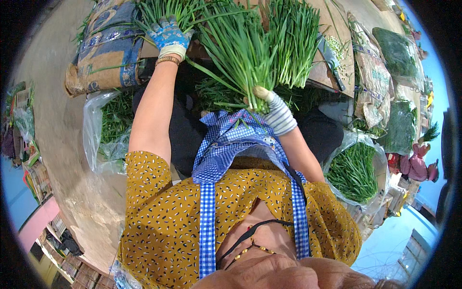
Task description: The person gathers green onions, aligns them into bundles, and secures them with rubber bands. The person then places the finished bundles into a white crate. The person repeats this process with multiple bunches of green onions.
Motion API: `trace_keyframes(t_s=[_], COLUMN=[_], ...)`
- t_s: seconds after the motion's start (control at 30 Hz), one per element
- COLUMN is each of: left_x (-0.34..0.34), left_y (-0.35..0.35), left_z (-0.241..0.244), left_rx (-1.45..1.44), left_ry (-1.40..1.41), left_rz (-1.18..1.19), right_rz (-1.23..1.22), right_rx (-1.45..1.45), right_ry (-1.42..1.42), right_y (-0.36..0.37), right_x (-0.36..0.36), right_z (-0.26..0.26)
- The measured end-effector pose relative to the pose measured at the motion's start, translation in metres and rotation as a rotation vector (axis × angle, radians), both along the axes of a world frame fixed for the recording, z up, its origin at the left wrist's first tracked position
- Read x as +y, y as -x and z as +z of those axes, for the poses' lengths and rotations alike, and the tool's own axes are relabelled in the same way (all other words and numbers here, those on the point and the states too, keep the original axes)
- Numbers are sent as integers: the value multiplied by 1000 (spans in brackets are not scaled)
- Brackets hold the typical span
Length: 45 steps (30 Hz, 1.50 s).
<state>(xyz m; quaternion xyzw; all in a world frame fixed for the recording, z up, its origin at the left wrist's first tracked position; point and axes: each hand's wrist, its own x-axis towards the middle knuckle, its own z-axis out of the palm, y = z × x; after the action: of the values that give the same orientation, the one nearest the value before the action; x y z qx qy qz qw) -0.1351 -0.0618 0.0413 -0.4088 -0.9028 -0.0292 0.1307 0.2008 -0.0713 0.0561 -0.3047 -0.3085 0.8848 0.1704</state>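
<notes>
My right hand (278, 112), in a grey-and-white striped glove, grips the pale stem ends of a large bunch of garlic chives (238, 50) above my lap. The leaves of this bunch fan out away from me. My left hand (169, 36), gloved in blue floral cloth, lies with spread fingers on another pile of chives (158, 11) at the far left; its fingertips are partly among the leaves. A third bunch of chives (294, 43) lies on the board (341, 21), right of the held one. Loose stems cross near my left wrist.
A knife (334, 67) with a black handle lies on the board beside chopped white stem ends (335, 47). Plastic bags of greens stand at left (104, 137) and right (352, 173). Stuffed sacks flank the board at left (108, 47) and right (371, 76). Other people (418, 162) sit farther right.
</notes>
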Motion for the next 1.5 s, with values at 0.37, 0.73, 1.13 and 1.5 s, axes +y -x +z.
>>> trace_keyframes(t_s=[0.37, 0.73, 1.13, 1.5], left_x=[14, -99, -59, -82], left_y=[68, -59, -111, -146], left_z=[-50, -76, -61, -57], left_rx=[-429, -1633, -2483, -1916], left_ry=[-550, -1577, -927, -798], left_rz=[181, -27, 50, -189], right_rz=[-23, 137, 159, 67], right_rx=[211, -13, -90, -23], right_ry=[-337, -183, -385, -535], right_y=[-48, 16, 34, 69], right_x=[25, -38, 12, 10], right_z=[117, -26, -67, -40])
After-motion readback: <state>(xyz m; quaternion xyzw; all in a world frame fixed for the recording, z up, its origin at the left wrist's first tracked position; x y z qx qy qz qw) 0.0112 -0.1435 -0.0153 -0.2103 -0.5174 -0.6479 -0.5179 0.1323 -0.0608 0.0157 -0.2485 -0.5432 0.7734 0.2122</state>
